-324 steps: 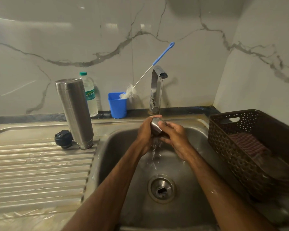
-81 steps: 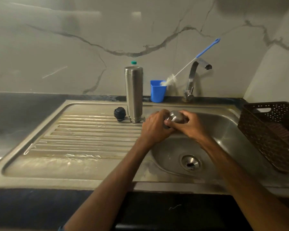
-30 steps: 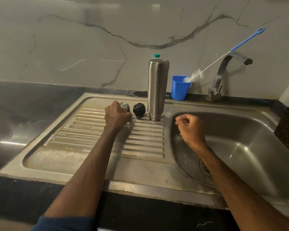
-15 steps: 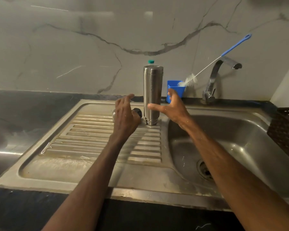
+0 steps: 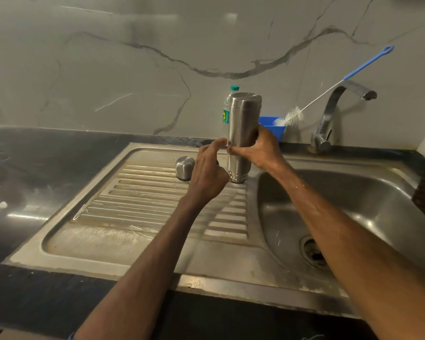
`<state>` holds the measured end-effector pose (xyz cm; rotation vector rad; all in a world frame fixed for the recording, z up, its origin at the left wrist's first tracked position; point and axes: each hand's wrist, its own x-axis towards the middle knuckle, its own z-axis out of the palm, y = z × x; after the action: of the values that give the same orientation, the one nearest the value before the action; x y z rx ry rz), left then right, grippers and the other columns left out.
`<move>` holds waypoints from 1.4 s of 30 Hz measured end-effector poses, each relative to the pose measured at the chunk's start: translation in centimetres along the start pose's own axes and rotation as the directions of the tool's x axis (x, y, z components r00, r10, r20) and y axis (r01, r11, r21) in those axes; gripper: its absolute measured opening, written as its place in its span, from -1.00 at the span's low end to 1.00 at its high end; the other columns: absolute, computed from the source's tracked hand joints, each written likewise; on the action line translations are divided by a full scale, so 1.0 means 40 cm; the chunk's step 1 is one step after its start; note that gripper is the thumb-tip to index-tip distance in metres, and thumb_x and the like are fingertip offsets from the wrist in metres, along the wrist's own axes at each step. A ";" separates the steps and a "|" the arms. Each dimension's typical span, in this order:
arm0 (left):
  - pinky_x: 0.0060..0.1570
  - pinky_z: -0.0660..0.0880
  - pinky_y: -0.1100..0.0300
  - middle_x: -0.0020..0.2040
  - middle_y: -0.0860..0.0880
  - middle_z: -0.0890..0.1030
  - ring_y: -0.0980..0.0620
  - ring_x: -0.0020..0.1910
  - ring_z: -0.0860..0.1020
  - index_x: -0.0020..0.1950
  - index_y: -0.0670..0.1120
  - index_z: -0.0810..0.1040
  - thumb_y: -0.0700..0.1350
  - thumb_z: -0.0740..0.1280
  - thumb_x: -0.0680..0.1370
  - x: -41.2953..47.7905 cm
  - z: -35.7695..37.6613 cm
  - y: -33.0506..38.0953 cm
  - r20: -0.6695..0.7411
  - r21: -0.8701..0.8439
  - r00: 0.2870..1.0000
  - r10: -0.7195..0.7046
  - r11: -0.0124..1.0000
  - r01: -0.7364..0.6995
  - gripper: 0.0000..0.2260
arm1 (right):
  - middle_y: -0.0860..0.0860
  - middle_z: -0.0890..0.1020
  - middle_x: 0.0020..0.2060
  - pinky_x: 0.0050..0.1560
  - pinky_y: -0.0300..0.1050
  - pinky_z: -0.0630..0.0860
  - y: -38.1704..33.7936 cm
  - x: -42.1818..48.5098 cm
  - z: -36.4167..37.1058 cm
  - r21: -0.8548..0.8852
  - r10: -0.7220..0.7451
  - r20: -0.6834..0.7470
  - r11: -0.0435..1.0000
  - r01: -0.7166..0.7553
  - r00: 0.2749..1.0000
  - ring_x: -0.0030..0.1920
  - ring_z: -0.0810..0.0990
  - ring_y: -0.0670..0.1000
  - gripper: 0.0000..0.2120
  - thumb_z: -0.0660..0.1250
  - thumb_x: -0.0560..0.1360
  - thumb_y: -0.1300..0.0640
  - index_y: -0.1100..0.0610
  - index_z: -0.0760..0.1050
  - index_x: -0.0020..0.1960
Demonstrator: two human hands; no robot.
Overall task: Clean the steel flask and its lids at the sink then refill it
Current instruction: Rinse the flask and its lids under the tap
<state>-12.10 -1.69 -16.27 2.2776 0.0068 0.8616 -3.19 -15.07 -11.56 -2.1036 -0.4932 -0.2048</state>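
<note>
One steel lid (image 5: 185, 168) now stands on the drainboard (image 5: 142, 200), let go by the left hand (image 5: 207, 173), which hovers loosely spread and empty. The right hand (image 5: 257, 150) has wrapped round the steel flask (image 5: 243, 114), mouth-down beside the sink (image 5: 353, 192); washing it probably comes next.

Flask (image 5: 243, 123) on drainboard (image 5: 138, 204) — steel lid (image 5: 185, 167) left, basin (image 5: 353, 204) right.
</note>
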 end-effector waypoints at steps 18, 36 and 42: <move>0.04 0.67 0.03 -0.02 -0.03 0.74 0.05 -0.11 0.67 0.09 -0.10 0.70 0.04 0.31 0.69 -0.032 0.118 0.156 0.422 -0.219 0.881 -0.213 0.919 0.327 -0.74 | 0.01 0.65 0.16 0.07 -0.08 0.62 0.316 -0.236 -0.321 -0.049 0.093 -0.164 0.993 -0.103 0.982 0.10 0.66 0.02 -0.16 0.72 0.20 -0.05 0.09 0.42 0.37; -0.06 0.69 0.00 0.09 -0.24 0.64 -0.15 -0.06 0.69 0.30 -0.14 0.48 0.05 0.52 0.43 -0.035 0.292 0.320 0.868 -0.421 0.479 -0.133 0.314 0.851 -0.47 | 0.05 0.27 0.59 0.50 -0.08 0.25 0.404 -0.193 -0.421 -0.282 -0.243 -0.270 0.945 0.165 0.932 0.58 0.24 0.02 -0.06 0.56 0.43 0.27 0.07 0.11 0.65; 0.09 0.65 -0.05 0.18 -0.31 0.67 -0.21 0.08 0.66 0.31 -0.18 0.53 0.02 0.50 0.49 -0.029 0.332 0.292 0.798 -0.504 0.566 -0.208 0.287 0.815 -0.52 | 0.06 0.64 0.24 0.17 -0.03 0.61 0.408 -0.210 -0.383 0.414 0.284 0.016 0.871 -0.265 0.959 0.23 0.65 0.09 -0.63 0.26 0.65 -0.09 0.10 0.50 0.35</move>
<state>-7.88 -18.88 -17.00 1.2508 0.0772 -0.3146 -3.23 -37.98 -18.40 -1.7210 -0.1811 0.0197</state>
